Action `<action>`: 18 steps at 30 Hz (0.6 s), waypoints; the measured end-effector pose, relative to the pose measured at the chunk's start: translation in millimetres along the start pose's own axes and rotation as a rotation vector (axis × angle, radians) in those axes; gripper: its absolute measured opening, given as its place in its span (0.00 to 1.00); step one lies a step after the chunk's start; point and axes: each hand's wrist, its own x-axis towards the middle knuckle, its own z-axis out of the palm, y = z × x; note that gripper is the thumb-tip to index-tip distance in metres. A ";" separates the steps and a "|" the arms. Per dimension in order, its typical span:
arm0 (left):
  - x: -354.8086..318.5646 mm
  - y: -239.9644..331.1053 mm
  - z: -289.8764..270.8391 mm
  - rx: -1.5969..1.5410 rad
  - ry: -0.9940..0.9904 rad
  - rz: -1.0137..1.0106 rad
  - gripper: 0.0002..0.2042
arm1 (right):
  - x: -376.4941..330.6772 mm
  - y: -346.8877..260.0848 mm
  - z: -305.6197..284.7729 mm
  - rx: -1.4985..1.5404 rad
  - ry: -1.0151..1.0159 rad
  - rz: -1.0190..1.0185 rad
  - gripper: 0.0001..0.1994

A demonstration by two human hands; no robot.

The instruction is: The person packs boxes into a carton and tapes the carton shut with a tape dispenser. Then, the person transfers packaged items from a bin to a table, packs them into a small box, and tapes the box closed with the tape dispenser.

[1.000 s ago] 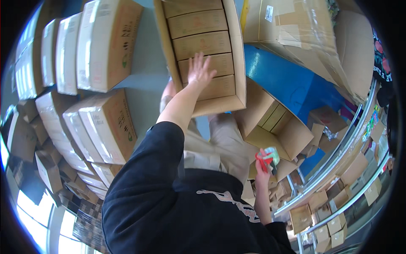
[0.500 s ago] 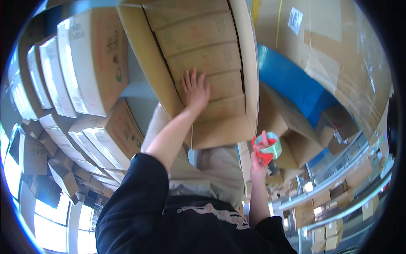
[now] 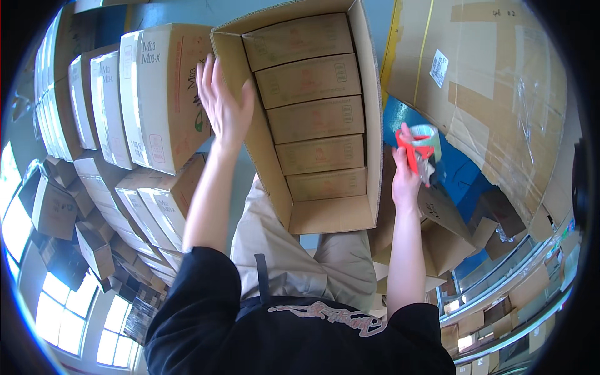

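In front of my legs stands an open cardboard carton (image 3: 331,215), its top flaps raised. Several smaller brown boxes (image 3: 315,119) lie in a row inside it, with a bare strip of carton bottom at the near end. My left hand (image 3: 222,103) is raised beside the carton's left flap, fingers stretched out and holding nothing. To the right of the carton, my right hand (image 3: 406,172) grips a red tape dispenser (image 3: 412,153) with a roll of clear, greenish tape on it.
Taped cartons (image 3: 162,94) are stacked on the left. A large flattened cardboard sheet (image 3: 487,75) with tape strips leans at the right. Open empty boxes (image 3: 447,234) sit below it, on blue flooring (image 3: 465,153). Shelving with boxes (image 3: 531,287) curves along the lower right.
My left hand has lifted off the boxes in the carton and moved left past its flap. My right hand has risen with the tape dispenser, up along the carton's right side.
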 end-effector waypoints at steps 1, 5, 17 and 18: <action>37.4 9.9 2.0 0.043 -0.018 0.147 0.35 | -10.8 1.4 -2.2 -0.203 -0.005 -0.137 0.18; 124.7 -4.3 68.1 0.234 -0.408 0.103 0.49 | -44.3 29.5 4.7 -0.324 0.012 -0.191 0.18; 0.0 9.5 80.5 0.268 -0.832 0.290 0.45 | -190.7 36.4 -47.9 -0.086 -0.220 0.363 0.23; -5.8 12.8 83.2 0.317 -0.918 0.281 0.47 | -201.3 33.7 -51.5 -0.095 -0.199 0.382 0.23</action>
